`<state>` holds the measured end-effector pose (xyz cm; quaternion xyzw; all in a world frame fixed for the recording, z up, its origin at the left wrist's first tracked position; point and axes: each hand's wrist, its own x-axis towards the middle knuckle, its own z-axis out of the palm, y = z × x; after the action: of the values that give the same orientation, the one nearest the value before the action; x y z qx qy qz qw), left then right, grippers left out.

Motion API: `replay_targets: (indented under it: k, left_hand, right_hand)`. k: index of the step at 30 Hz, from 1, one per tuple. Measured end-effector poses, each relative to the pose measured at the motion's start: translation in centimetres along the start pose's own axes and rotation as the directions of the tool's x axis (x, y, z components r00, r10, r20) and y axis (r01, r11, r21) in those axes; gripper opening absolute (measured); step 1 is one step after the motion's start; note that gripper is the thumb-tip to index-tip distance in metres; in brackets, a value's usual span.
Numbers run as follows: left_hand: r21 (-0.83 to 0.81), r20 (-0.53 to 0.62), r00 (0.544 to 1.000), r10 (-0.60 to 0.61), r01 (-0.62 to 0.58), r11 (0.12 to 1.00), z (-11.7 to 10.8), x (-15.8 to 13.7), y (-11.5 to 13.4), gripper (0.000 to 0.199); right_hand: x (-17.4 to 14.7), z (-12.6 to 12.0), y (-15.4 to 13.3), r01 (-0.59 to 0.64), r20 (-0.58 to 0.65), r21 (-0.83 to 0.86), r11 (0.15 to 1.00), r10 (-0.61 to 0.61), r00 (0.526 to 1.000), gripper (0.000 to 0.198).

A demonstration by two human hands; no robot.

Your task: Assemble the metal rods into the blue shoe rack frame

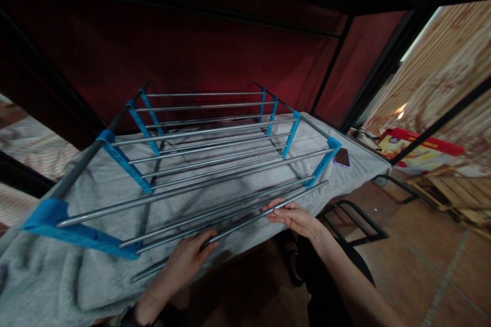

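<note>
A loose grey metal tube (241, 223) slants across the near side of a partly built rack, and both of my hands grip it. Toward its lower left end, my left hand (191, 255) is closed around the tube. Farther right, my right hand (287, 216) pinches it between thumb and fingers. Behind the tube lies the rack, with metal bars (215, 180) running lengthwise between blue plastic brackets. The near left bracket (82, 232) and the near right bracket (324, 162) hold the closest bars. The tube's right end sticks out below the right bracket, apart from it.
The rack rests on a grey cloth (356, 163) over a table or bed inside a dark frame. A phone (341, 157) lies beside the right bracket. At the right are a red and yellow box (422, 150), a wooden crate (452, 196) and a black metal chair frame (360, 225).
</note>
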<state>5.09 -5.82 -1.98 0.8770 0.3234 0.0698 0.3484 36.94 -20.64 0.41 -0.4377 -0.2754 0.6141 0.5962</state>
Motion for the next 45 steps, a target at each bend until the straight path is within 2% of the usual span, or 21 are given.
replay_targets:
  k: [6, 11, 13, 16, 20, 22, 25, 27, 29, 31, 34, 36, 37, 39, 45]
  left_hand:
    - [0.041, -0.015, 0.999, 0.046, -0.046, 0.998, 0.3, -0.1, 0.8, 0.036]
    - [0.134, -0.004, 0.993, 0.121, -0.119, 0.984, 0.6, -0.2, 1.7, 0.038]
    - [0.185, -0.019, 0.988, 0.152, -0.146, 0.972, 0.6, -0.3, 2.2, 0.039]
    - [0.274, -0.050, 0.978, 0.204, -0.183, 0.944, 0.5, -0.5, 2.9, 0.038]
    - [0.443, -0.088, 0.950, 0.301, -0.233, 0.866, 0.0, -0.9, 3.8, 0.036]
    - [0.536, -0.097, 0.932, 0.350, -0.247, 0.807, -0.3, -1.2, 4.4, 0.036]
    - [0.647, -0.076, 0.913, 0.400, -0.260, 0.717, -0.8, -1.6, 5.4, 0.039]
    - [0.699, -0.051, 0.907, 0.417, -0.266, 0.663, -1.0, -1.8, 6.2, 0.043]
    - [0.738, -0.037, 0.901, 0.432, -0.267, 0.619, -1.1, -2.0, 6.8, 0.047]
    - [0.762, -0.025, 0.893, 0.449, -0.274, 0.587, -1.1, -2.2, 7.3, 0.049]
    - [0.773, -0.014, 0.879, 0.477, -0.293, 0.562, -0.7, -2.1, 7.9, 0.049]
    - [0.780, -0.014, 0.857, 0.516, -0.314, 0.542, -0.5, -1.9, 8.2, 0.048]
    - [0.785, -0.021, 0.838, 0.546, -0.325, 0.528, -0.4, -1.8, 8.3, 0.047]
    - [0.798, -0.053, 0.783, 0.620, -0.340, 0.497, -0.3, -1.7, 8.5, 0.048]
    - [0.817, -0.149, 0.572, 0.807, -0.389, 0.426, 0.3, -2.5, 8.4, 0.046]
  right_hand:
    - [0.3, 1.0, 1.4, -0.053, 0.036, -0.029, 0.998, 0.054, 0.998, 0.034]
    - [0.6, 1.6, 2.6, -0.049, 0.006, 0.006, 0.999, 0.049, 0.999, 0.035]
    - [0.3, 1.9, 2.7, -0.062, 0.028, -0.001, 0.998, 0.062, 0.998, 0.035]
    - [-0.6, 2.5, 2.4, -0.119, 0.154, -0.110, 0.987, 0.135, 0.979, 0.037]
    - [-2.5, 3.7, 1.2, -0.151, 0.421, -0.233, 0.961, 0.240, 0.875, 0.042]
    - [-3.1, 4.2, 0.6, -0.085, 0.473, -0.208, 0.975, 0.176, 0.863, 0.042]
    - [-3.1, 4.8, 0.0, 0.129, 0.357, -0.199, 0.971, -0.051, 0.933, 0.033]
    - [-2.7, 5.1, 0.1, 0.289, 0.253, -0.324, 0.901, -0.211, 0.944, 0.029]
    - [-2.2, 5.4, 0.6, 0.386, 0.244, -0.526, 0.758, -0.301, 0.922, 0.029]
    - [-1.9, 5.7, 1.4, 0.434, 0.302, -0.702, 0.564, -0.315, 0.900, 0.030]
    - [-1.7, 6.1, 2.5, 0.451, 0.373, -0.846, 0.284, -0.289, 0.882, 0.032]
    - [-1.6, 6.2, 3.0, 0.438, 0.381, -0.879, 0.190, -0.274, 0.883, 0.031]
    - [-1.6, 6.2, 3.2, 0.427, 0.372, -0.886, 0.182, -0.270, 0.888, 0.030]
    - [-1.6, 6.2, 3.2, 0.408, 0.343, -0.884, 0.229, -0.276, 0.898, 0.027]
    - [-1.5, 5.1, 2.6, 0.366, 0.207, -0.749, 0.552, -0.329, 0.921, 0.014]
